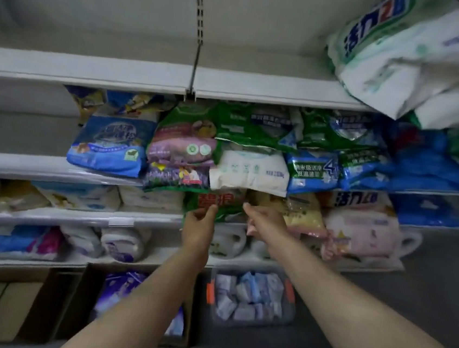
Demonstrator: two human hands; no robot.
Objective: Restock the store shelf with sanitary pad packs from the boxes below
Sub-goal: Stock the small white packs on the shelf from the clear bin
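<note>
Both arms reach up to the middle shelf; the left hand (200,221) grips the lower left edge of a green pack (214,203) with red characters, fingers curled on its face. The right hand (264,221) is at the pack's right side, at 3 o'clock of it — fingers hidden behind the bags, so I cannot tell its grasp. The pack sits under a white bag (249,173), half tucked into the row. Judgement: steady it from both edges, slide it level and back, mind the overhanging bags at 12 o'clock. Stock waits below — an open carton (125,290) of purple packs at 7 o'clock, a grey crate (252,298) of pale packs at 6. Writing: a large "4" on a blue-green bag (312,171); "2" on the white bag (405,50) at 2 o'clock; other print too blurred.
</note>
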